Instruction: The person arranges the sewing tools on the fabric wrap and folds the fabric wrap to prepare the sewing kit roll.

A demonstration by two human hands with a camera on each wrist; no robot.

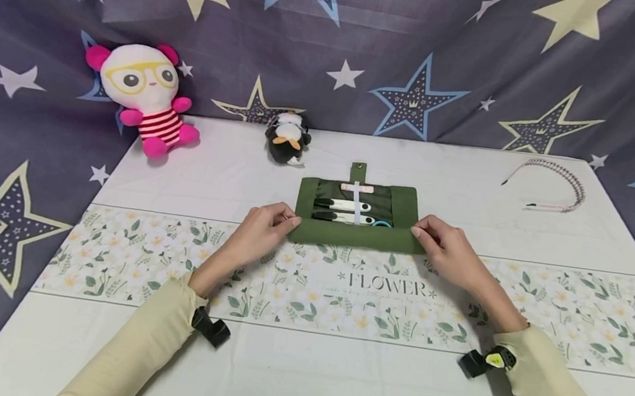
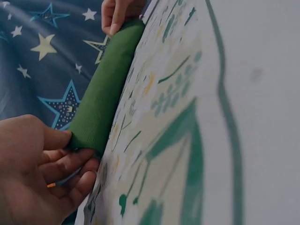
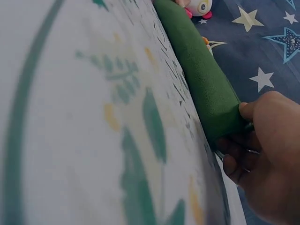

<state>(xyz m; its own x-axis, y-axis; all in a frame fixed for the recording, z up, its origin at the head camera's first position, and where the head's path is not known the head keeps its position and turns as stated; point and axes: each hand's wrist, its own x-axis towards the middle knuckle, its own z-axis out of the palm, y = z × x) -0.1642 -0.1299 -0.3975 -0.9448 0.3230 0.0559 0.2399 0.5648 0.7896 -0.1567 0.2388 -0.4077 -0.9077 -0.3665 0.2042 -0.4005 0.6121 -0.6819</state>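
Note:
A green cloth roll-up pouch [image 1: 404,206] lies on the table, its near edge rolled into a thick tube. My left hand [image 1: 268,226] pinches the tube's left end between thumb and fingers. At the right end, my right hand [image 1: 448,249] pinches it the same way, as the right wrist view also shows. Still exposed in the pouch are two white tools with black ends [image 1: 342,205], a small pink-and-white item [image 1: 356,188] and a teal ring [image 1: 382,223], held under a white elastic strap [image 1: 357,197]. A snap tab [image 1: 358,172] sticks out at the far edge.
Behind the pouch sits a small penguin plush [image 1: 287,140]. A pink and white plush toy [image 1: 153,100] leans at the back left. On the back right lies a braided headband [image 1: 571,183]. The floral strip [image 1: 171,263] crosses the table, with a star-patterned curtain [image 1: 356,47] behind.

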